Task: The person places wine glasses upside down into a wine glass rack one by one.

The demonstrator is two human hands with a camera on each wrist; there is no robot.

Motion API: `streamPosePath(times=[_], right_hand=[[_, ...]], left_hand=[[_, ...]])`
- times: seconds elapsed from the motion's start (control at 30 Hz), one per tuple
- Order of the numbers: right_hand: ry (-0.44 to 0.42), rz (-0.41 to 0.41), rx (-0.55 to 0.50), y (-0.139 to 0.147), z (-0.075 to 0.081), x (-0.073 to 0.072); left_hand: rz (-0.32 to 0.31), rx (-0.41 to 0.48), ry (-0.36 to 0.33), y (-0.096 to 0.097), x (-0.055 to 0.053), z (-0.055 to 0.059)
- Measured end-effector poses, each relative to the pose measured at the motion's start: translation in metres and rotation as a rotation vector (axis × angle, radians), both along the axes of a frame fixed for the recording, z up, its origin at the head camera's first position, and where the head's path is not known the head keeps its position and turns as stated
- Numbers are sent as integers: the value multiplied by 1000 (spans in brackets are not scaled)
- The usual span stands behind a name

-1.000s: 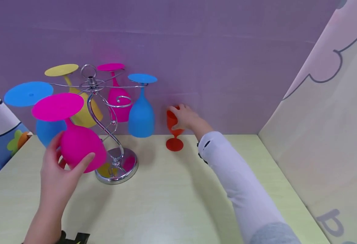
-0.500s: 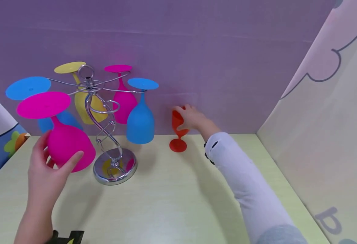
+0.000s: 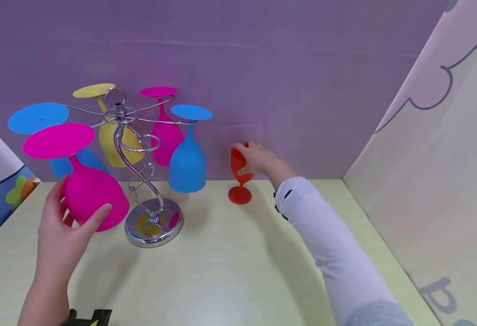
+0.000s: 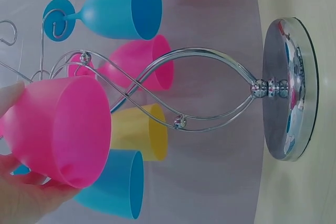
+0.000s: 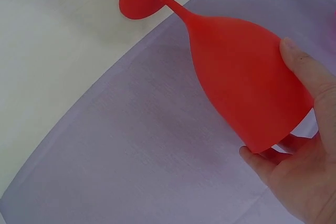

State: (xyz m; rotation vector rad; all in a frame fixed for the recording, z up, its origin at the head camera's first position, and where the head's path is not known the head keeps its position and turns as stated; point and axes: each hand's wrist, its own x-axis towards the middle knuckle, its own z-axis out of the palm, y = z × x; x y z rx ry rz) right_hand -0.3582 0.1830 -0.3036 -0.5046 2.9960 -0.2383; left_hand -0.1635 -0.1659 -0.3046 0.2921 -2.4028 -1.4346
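My left hand point(image 3: 65, 222) grips the bowl of a pink goblet point(image 3: 93, 194), which is upside down with its foot at the front left arm of a chrome goblet rack point(image 3: 153, 226). In the left wrist view the pink goblet's point(image 4: 58, 129) open mouth faces the rack's base. My right hand point(image 3: 259, 160) holds a red goblet point(image 3: 240, 194) by the upper bowl, thumb on one side and fingers on the other; it is upright at the back of the table. The right wrist view shows the red goblet's point(image 5: 241, 72) whole bowl, stem and foot.
Hanging upside down on the rack are a yellow goblet point(image 3: 118, 140), a second pink goblet point(image 3: 167, 140), a blue goblet point(image 3: 188, 165) at the right and another blue goblet point(image 3: 39, 118) at the left, partly hidden. A purple backdrop point(image 3: 303, 99) stands behind the table point(image 3: 206, 267).
The left hand and its pink goblet have shifted left, and the rack's arms and hanging goblets have turned a little. The right hand and red goblet appear slightly further right. The last half second shows hardly any movement.
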Motion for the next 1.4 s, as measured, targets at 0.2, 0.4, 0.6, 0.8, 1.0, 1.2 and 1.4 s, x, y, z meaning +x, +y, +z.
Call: streamPosePath(times=[0.2, 0.4, 0.6, 0.8, 1.0, 1.2, 1.4], right_hand=[[12, 4, 13, 0, 2, -1], [15, 12, 35, 1, 3, -1], [19, 3, 2, 3, 3, 0], [14, -10, -41, 9, 4, 0], [25, -2, -55, 18, 4, -3], [19, -17, -81, 26, 6, -2], [36, -11, -78, 34, 13, 2]], left_hand=[[-11, -2, 6, 0, -1, -1], [-16, -19, 19, 0, -1, -2], [-26, -35, 32, 0, -1, -2], [-40, -52, 34, 0, -1, -1], [-50, -52, 31, 1, -2, -2], [-54, -47, 23, 4, -2, -3], [-64, -52, 32, 5, 0, -3]])
